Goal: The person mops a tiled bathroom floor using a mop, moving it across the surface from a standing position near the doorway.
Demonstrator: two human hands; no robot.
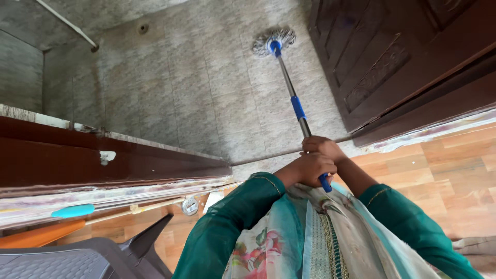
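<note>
Across the doorway, the grey mottled tile floor [206, 88] of the inner room fills most of the view, with a small round drain [143, 28] near its far end and a thin metal rod [67, 23] slanting across the far corner. To the right stands a dark brown carved wooden door [392, 57], swung open, and to the left runs a dark brown wooden door frame [103, 160] with chipped pale edges. The nearer ground is an orange-brown wood-pattern floor [454, 170].

At the lower left sits a grey moulded plastic chair [77, 258], and just beside it, against the frame, lie an orange handle and a pale stick with a turquoise grip [72, 211].

A long mop with a silver metal pole and blue plastic grips [297, 106] reaches from the person's chest out over the tiles; its round grey-white string head [274, 41] rests flat on the tile floor, close to the door's edge.

Both hands are wrapped tight round the near end of the pole, touching one another. The left hand [310, 168] is closed on the lower blue grip, and the right hand [321, 146] is closed on the pole just above it. Teal sleeves and a floral scarf frame them.
</note>
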